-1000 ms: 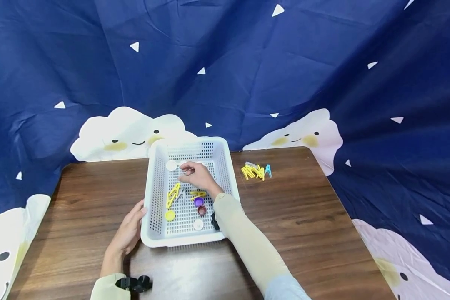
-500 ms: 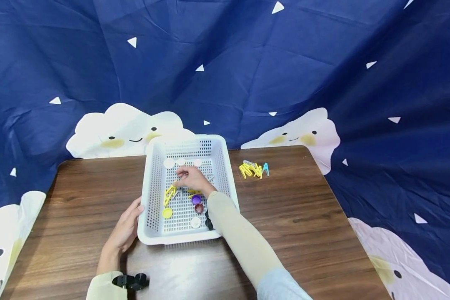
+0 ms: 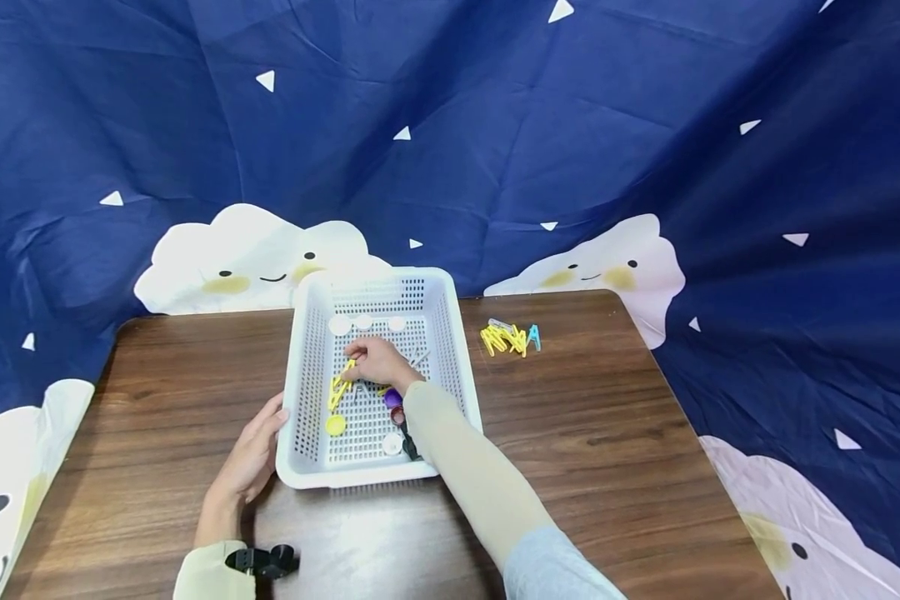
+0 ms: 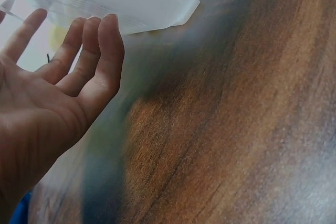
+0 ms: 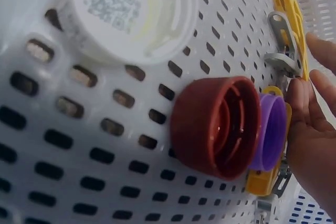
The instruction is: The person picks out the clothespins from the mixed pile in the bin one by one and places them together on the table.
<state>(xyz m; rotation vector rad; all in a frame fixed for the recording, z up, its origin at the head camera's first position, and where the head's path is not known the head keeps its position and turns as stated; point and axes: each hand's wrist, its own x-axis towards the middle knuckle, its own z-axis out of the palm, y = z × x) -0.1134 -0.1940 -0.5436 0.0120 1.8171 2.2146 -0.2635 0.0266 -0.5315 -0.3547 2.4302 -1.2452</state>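
Note:
Inside the white perforated basket (image 3: 292,450), my right hand (image 3: 378,363) pinches one end of a yellow clothespin (image 3: 337,393). The right wrist view shows the fingertips at that yellow clothespin (image 5: 286,1), beside a grey clothespin (image 5: 283,38). Nearby lie a purple cap (image 5: 272,132), a dark red cap (image 5: 210,124) and a white cap (image 5: 113,6); another yellow clothespin (image 5: 258,182) is partly hidden behind the purple cap. My left hand (image 3: 251,454) rests against the basket's left side, its fingers loosely bent, as the left wrist view shows the palm (image 4: 37,108).
A yellow cap (image 3: 335,425) lies in the basket's left front, and several white caps (image 3: 340,324) line its far end. On the wooden table (image 3: 592,433), right of the basket, lie several yellow clothespins (image 3: 504,338), a grey one and a blue clothespin (image 3: 533,337). A blue curtain (image 3: 450,125) hangs behind.
My right hand has come down and nearer from the basket's far part to the yellow clothespin and now pinches it. The left hand stays at the basket's side.

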